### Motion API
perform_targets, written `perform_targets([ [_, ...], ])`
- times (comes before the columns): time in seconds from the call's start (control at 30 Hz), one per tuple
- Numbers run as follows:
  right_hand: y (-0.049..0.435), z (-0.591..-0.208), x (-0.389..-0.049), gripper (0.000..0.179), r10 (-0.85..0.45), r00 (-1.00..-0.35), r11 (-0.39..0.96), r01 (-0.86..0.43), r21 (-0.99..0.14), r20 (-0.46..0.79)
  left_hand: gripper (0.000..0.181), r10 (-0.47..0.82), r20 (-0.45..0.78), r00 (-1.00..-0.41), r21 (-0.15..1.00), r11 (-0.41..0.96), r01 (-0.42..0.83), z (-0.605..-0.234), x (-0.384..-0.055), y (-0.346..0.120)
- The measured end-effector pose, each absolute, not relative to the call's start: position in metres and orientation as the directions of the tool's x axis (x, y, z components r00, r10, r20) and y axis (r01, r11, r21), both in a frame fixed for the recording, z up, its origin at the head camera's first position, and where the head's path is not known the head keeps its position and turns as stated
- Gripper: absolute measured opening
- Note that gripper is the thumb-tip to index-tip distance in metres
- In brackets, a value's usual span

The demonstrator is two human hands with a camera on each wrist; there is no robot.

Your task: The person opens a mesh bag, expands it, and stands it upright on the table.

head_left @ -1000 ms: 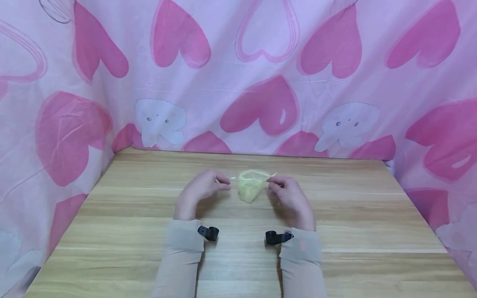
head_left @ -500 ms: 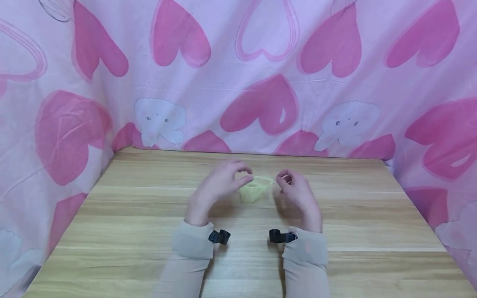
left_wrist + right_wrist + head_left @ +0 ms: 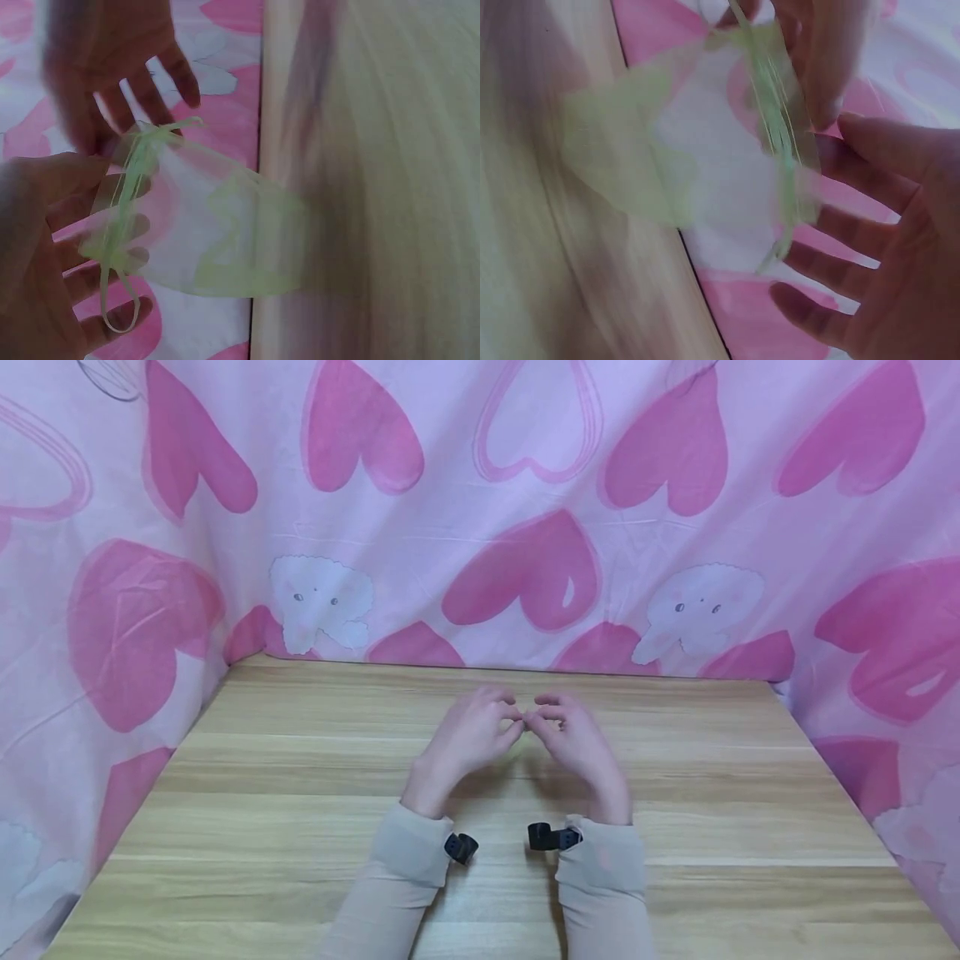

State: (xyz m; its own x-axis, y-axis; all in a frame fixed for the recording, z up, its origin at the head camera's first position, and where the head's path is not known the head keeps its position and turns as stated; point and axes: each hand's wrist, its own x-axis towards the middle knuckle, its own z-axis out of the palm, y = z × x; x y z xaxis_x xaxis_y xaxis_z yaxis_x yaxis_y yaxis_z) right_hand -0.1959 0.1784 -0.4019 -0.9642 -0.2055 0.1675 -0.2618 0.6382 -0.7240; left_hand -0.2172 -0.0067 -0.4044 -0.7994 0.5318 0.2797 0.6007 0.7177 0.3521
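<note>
A sheer pale-green drawstring pouch (image 3: 225,225) hangs between my two hands, seen through in both wrist views. Its gathered top carries thin ribbon cords, and one loop (image 3: 120,307) dangles from an end. My left hand (image 3: 468,731) pinches the top edge with thumb and index finger; its other fingers lie spread behind the fabric. From the other side, my right hand (image 3: 885,217) pinches the same edge close to the left fingertips, its remaining fingers extended. In the head view the hands hide nearly all of the pouch.
A wood-grain table (image 3: 262,827) lies beneath the hands. Pink cloth (image 3: 525,568) with hearts and white cartoon animals hangs behind it and along both sides. A small black camera (image 3: 461,847) is strapped at each wrist.
A second ago the hands stood apart, holding cords at either side of the pouch. They let go of the cords, came together, and now meet at its top edge.
</note>
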Motion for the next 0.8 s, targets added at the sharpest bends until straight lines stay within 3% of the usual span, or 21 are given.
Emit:
perform_targets([
  [0.27,0.174,-0.403,-0.197,0.028,-0.192,-0.978,0.662,-0.192,-0.724,0.084,0.024,0.491,0.298,-0.819,0.328,0.753,0.571,-0.410,-0.219,-0.004],
  [0.47,0.171,-0.401,-0.197,0.030,-0.180,-0.981,0.695,-0.174,-0.698,0.066,0.036,0.465,0.215,-0.859,0.348,0.785,0.512,-0.409,-0.218,-0.005],
  [0.8,0.163,-0.405,-0.197,0.028,-0.131,-0.990,0.712,-0.135,-0.689,0.059,0.053,0.489,0.065,-0.870,0.384,0.792,0.474,-0.408,-0.214,-0.004],
])
